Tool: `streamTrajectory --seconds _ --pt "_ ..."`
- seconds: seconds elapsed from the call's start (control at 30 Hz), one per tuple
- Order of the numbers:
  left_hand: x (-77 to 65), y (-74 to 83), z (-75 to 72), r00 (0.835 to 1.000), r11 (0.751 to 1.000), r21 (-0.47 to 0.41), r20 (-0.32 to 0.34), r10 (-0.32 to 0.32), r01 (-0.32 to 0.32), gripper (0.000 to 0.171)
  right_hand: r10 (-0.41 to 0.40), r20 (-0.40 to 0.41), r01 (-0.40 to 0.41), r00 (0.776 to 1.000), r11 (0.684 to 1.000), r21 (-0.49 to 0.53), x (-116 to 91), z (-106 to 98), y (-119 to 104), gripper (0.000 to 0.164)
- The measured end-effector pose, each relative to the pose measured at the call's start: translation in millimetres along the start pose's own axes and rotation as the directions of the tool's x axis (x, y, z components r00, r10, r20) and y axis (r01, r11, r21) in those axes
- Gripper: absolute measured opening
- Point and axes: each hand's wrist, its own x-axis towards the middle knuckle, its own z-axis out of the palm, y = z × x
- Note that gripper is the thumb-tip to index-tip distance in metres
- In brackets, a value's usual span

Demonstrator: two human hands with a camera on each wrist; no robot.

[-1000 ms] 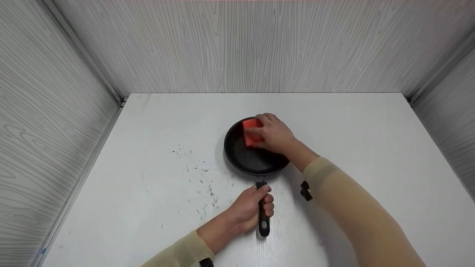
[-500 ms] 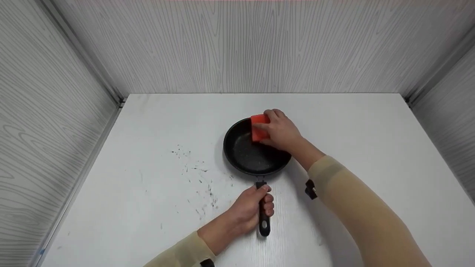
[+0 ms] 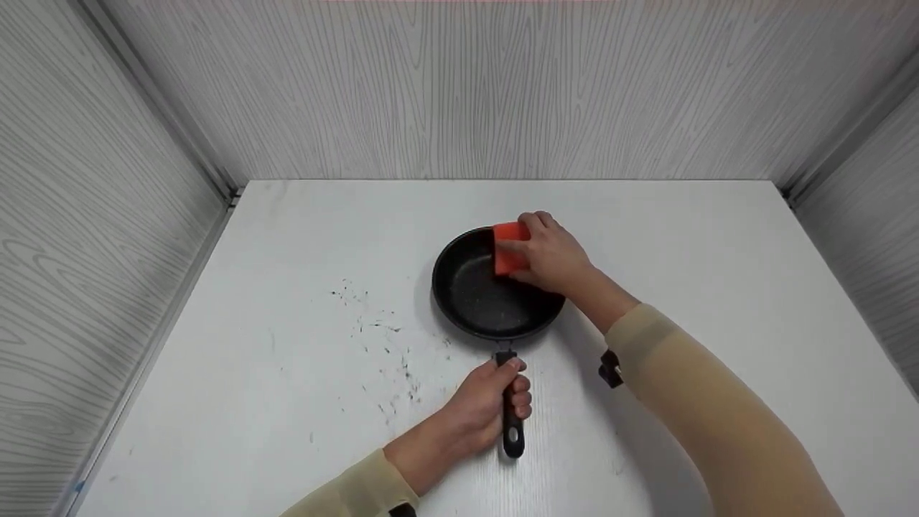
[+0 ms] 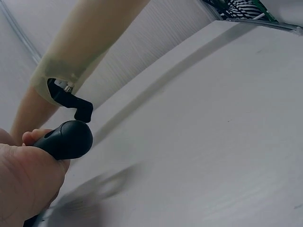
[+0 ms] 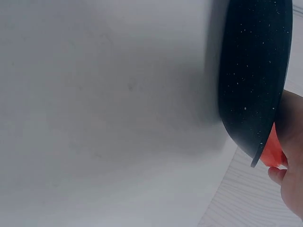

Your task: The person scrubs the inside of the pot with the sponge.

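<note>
A black frying pan (image 3: 481,294) stands in the middle of the white table, its handle (image 3: 512,438) toward the person. My left hand (image 3: 481,402) grips that handle, fingers wrapped round it; in the left wrist view the rounded handle end (image 4: 75,139) sticks out past the palm. With fingers and thumb, my right hand (image 3: 554,255) holds an orange-red sponge (image 3: 507,262) against the pan's inner far right side. The right wrist view shows the speckled outside of the pan (image 5: 253,71) and a bit of the sponge (image 5: 272,149) beyond its rim. Part of the sponge is hidden under the fingers.
Dark specks and smudges (image 3: 388,352) lie scattered on the white table (image 3: 287,237) left of the pan. Grey wood-grain panels (image 3: 459,93) rise at the back and both sides. Striped and green items (image 4: 244,9) show at the edge of the left wrist view.
My right hand has slid the sponge to the right along the far inside of the pan, at first also slightly away from the person. The left hand and pan have hardly moved.
</note>
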Motion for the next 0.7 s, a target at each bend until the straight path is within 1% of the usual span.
streamTrajectory --seconds 0.33,0.43,0.7 --pt "0.2 -1.4 1.9 1.0 1.0 -0.004 -0.01 0.013 -0.013 0.01 -0.01 0.009 0.01 1.0 1.0 -0.026 -5 -2 4 0.054" --pt "0.1 -1.5 2.4 1.0 1.0 -0.006 -0.01 0.016 -0.016 0.01 -0.004 0.026 0.005 1.0 0.999 -0.038 -7 -3 4 0.054" --pt "0.3 -2.1 3.4 1.0 1.0 -0.022 -0.015 0.021 -0.022 0.011 0.015 0.052 -0.014 0.999 0.999 -0.029 -11 -5 6 0.053"
